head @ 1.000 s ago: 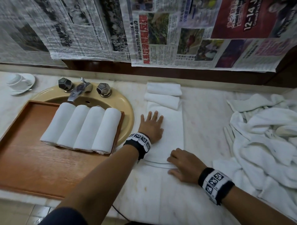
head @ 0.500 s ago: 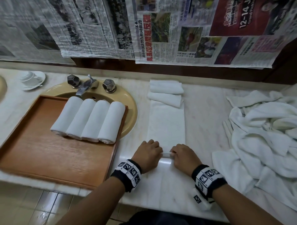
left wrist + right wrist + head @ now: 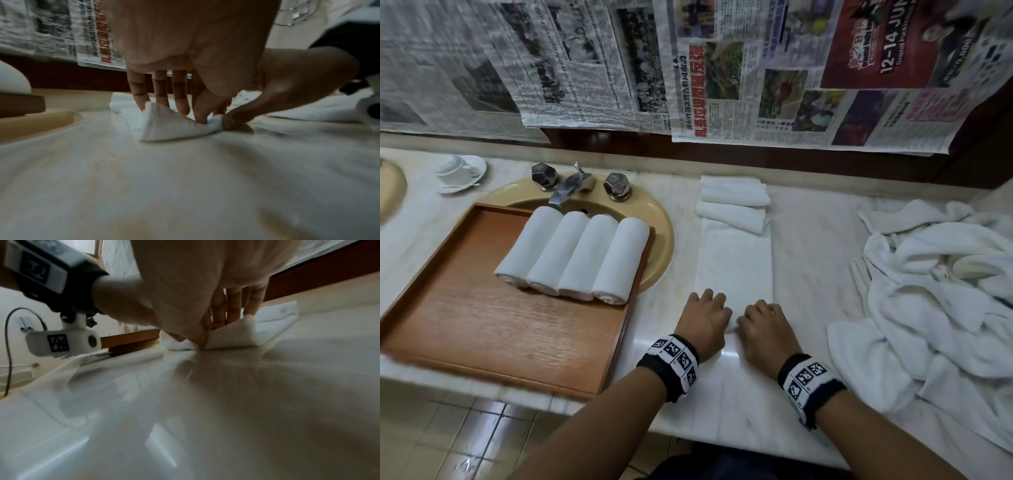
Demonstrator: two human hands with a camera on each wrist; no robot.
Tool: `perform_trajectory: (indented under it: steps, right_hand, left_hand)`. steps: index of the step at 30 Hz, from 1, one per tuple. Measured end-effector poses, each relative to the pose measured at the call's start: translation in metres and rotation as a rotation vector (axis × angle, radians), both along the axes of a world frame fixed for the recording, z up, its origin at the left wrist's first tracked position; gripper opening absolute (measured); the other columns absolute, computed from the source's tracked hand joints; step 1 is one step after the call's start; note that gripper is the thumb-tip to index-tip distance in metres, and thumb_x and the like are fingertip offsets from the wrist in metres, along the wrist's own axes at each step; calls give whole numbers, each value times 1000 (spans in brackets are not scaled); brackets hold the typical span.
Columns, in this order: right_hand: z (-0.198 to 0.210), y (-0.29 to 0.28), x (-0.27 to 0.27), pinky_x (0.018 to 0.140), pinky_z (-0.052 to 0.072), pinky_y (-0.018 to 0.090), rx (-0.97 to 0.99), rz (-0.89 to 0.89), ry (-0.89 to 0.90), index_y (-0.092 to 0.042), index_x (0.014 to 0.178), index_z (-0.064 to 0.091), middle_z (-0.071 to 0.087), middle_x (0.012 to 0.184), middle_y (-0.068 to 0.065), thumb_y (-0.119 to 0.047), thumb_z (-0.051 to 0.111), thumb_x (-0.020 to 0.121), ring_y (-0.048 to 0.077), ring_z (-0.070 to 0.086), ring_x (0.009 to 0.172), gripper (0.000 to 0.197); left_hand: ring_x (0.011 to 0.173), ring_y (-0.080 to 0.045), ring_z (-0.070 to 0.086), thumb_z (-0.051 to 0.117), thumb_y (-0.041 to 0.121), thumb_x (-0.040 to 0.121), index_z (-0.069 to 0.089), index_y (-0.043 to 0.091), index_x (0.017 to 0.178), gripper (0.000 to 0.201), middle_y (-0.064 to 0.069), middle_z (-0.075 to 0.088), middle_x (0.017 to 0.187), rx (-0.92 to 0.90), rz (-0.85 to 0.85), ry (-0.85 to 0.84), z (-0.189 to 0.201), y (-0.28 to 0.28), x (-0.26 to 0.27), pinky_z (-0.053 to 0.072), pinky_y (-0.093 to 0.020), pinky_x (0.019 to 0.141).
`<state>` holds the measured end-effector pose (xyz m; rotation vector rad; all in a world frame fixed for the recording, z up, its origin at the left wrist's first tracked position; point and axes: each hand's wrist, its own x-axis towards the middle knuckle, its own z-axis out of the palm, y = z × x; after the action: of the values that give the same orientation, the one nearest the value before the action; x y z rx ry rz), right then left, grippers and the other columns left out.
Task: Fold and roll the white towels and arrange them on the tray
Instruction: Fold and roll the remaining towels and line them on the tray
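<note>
Readable writing: the newspaper sheets (image 3: 774, 72) hung on the wall behind the surface (image 3: 808, 219) carry "12–14 JUN" in white on a red advert at upper right, with a partial line below starting "Grand Pick", cut off by the frame edge. A vertical red headline in Chinese characters runs down the middle sheet; the body text is too small to read. Both wristbands bear black-and-white square marker codes.

Folded towel (image 3: 734, 260): a long white strip lying flat on the surface, right of the sink (image 3: 661, 236), its near end lifted and curled under both hands. Left hand (image 3: 703, 320) and right hand (image 3: 765, 329) sit side by side on that end. Left wrist view: fingers (image 3: 180, 97) curled over the raised flap, thumb pinching the turned edge against the surface. Right wrist view: the same, right fingers (image 3: 233, 305) curled over the fold. Both grips grasping the towel's near end. How tightly the rolled part is wound is hard to judge, probably only the first turn; the hands hide it from above.

Tray (image 3: 482, 329): wooden, laid partly over the sink, its left edge blurred. Four rolled towels (image 3: 573, 255) lie side by side, touching, at its far right corner.

Two folded towels (image 3: 734, 202) sit at the far end of the strip. Loose towel heap (image 3: 935, 301) at right, cut off by the frame. Cup and saucer (image 3: 460, 171) far left.
</note>
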<state>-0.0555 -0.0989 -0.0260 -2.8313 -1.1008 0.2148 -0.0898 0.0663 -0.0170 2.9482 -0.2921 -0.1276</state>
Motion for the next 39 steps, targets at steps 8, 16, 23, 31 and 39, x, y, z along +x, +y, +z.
perform_trajectory:
  steps: [8,16,23,31,39]
  right_hand:
    - [24,21,29,88,45,33,28,-327,392,-23,92,65,63,96,-6,-25,57,91,17,57,93,8]
    - [-1,8,12,51,39,32,43,-15,-2,-12,61,64,53,67,3,-5,84,63,24,52,64,21]
    - [6,12,20,65,42,34,-65,-28,14,-17,68,64,55,73,-1,-5,73,55,24,52,74,19]
    - [25,32,54,93,31,38,-204,-209,266,-28,104,63,57,109,-7,-29,45,93,19,43,112,21]
    - [18,23,42,60,39,31,44,-151,26,-15,71,64,60,70,1,-3,78,69,23,54,69,18]
  left_hand:
    - [70,-24,49,69,17,72,55,15,63,17,-1,51,72,16,-42,22,-11,8,6,28,-32,61]
    - [104,-22,55,51,22,94,65,18,100,16,-1,68,104,6,119,260,4,5,40,41,-38,89]
    - [91,-25,54,63,17,85,63,17,89,4,-2,61,93,-24,194,90,3,2,37,40,-38,76]
    - [67,-25,47,74,30,76,58,15,66,25,-1,52,70,3,10,-73,-9,6,25,34,-33,59]
    - [100,-26,52,53,24,95,60,15,100,13,-4,62,101,12,73,93,-7,10,50,33,-41,83]
